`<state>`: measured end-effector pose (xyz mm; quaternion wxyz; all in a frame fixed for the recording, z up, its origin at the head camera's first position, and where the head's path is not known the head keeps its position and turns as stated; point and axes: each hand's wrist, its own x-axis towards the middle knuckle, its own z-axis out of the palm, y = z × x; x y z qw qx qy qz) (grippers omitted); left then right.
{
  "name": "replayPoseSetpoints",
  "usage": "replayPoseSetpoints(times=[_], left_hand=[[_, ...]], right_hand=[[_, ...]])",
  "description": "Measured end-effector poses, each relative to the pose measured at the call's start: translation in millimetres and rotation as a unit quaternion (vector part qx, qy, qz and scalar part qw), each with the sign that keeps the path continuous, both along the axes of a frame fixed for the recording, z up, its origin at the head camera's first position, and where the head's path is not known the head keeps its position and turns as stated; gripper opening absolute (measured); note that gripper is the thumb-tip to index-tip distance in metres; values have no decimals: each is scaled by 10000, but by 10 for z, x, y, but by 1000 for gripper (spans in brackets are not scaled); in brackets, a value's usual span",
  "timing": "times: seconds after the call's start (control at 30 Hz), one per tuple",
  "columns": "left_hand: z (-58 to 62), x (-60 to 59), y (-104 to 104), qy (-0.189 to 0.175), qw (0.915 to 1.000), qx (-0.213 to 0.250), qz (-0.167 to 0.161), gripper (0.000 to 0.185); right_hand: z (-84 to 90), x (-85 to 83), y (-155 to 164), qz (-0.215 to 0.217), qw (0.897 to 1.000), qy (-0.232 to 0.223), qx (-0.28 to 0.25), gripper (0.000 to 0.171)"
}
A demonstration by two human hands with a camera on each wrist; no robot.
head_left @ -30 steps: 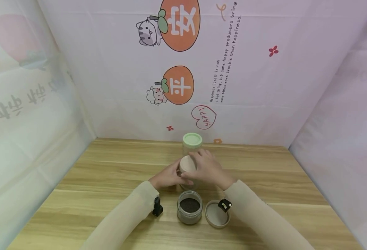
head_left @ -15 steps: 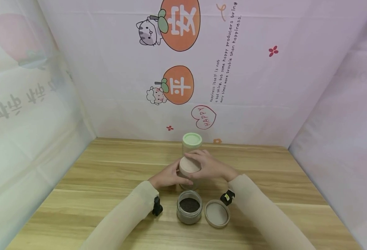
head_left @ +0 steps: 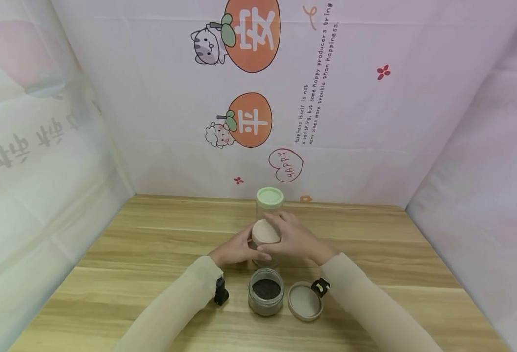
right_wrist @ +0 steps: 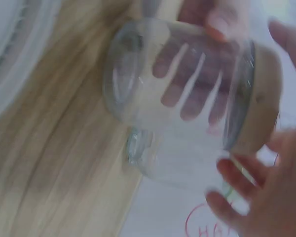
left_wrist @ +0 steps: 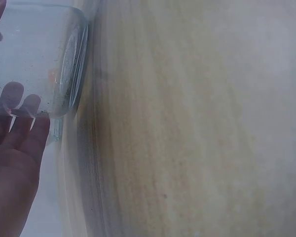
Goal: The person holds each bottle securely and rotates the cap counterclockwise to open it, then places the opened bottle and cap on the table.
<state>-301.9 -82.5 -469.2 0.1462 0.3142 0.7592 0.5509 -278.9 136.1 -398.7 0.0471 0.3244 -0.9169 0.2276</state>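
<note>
Gripping jar, hands mid-table (edges far).

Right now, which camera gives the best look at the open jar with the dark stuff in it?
The head view: the open jar stands whole, its dark contents visible, beside a loose lid. Neither wrist view shows it; both show only the clear jar being held.

Clear glossy glass jar, matt beige lid; wood-grain table.
</note>
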Motion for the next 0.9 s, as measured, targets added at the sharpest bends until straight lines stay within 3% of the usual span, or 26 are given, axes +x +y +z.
replayPoseSetpoints(times=[0.17, 0.37, 0.63, 0.9], left_hand=[[11, 15, 8, -13, 10000, 86, -5, 94], [15, 30, 20, -73, 9998, 180, 18, 91], [45, 45, 14, -86, 9999, 63, 81, 96], [74, 77, 21, -85, 9999, 36, 126, 101]], right_hand=[[-11, 87, -76, -636, 9939, 833, 355, 100], [-1, 143, -122, -904, 9918, 863, 258, 92], [9, 48, -69, -200, 9968, 779, -46, 79], [105, -117, 100, 878, 9955, -314, -150, 80]])
